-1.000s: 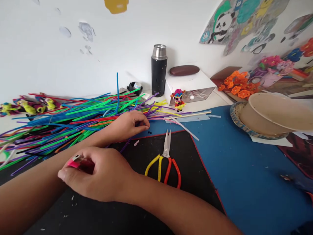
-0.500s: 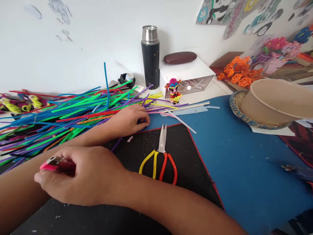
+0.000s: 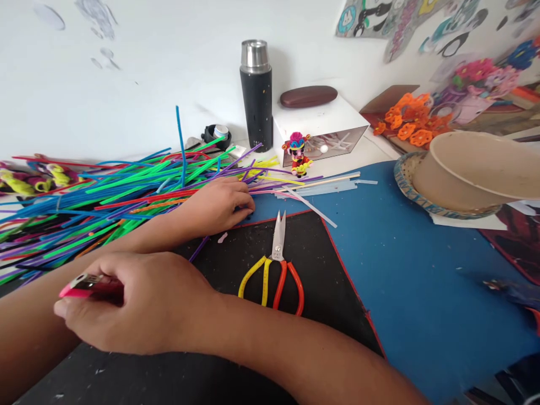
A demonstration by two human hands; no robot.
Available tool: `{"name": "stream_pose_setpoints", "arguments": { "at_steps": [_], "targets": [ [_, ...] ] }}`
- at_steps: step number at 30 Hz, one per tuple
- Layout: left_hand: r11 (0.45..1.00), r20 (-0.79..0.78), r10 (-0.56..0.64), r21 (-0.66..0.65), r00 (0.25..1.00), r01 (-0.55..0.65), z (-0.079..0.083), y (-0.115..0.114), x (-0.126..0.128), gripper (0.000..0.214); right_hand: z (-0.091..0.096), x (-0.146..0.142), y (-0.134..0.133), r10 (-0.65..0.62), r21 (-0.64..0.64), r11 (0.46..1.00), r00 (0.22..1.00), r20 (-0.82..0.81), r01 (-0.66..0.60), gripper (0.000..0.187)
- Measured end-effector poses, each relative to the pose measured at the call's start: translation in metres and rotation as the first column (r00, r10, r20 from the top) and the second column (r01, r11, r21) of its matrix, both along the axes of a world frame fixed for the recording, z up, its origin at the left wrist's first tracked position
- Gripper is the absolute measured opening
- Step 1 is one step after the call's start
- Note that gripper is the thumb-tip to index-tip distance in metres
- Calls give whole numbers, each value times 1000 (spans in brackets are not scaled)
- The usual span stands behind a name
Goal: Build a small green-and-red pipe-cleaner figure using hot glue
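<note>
My right hand [image 3: 143,304] crosses over my left forearm, its fingers wrapped round a pink lighter [image 3: 80,287] whose metal top points left. Beyond it, my left hand [image 3: 225,205] rests at the right end of a pile of coloured pipe cleaners [image 3: 139,185], its fingers curled down to the blue mat. A small dark bit shows at its fingertips; what they pinch, if anything, is hidden. Red-and-yellow-handled scissors [image 3: 278,253] lie on the black mat [image 3: 324,270], blades slightly apart, their handle ends partly behind my right forearm.
Glue sticks [image 3: 333,188] lie near a small pipe-cleaner figure [image 3: 297,154]. Behind are a black flask [image 3: 256,107] and a white box [image 3: 320,115] with a brown case [image 3: 309,97]. At right, a beige bowl [image 3: 472,169] tilts on a woven tray [image 3: 407,183], near orange flowers [image 3: 407,118].
The whole view has shifted slightly. A small dark bit now shows beneath my left fingertips. My right hand keeps its grip on the lighter.
</note>
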State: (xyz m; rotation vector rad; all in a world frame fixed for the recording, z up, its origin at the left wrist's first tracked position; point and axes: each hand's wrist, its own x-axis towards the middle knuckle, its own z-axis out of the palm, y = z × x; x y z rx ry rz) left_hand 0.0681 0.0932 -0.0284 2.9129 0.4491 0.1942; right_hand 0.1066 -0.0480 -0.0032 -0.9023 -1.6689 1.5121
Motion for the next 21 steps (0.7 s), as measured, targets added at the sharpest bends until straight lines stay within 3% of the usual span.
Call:
{"name": "stream_pose_setpoints", "arguments": {
  "at_steps": [10,21],
  "targets": [
    [999,-35,32,-12,999,-33,6,2,-2,41,1,0,0,1,44,999,998,65,-4,36],
    [996,38,92,-15,995,-92,6,5,-20,40,1,1,2,21,85,996,995,96,-29,31]
  ]
}}
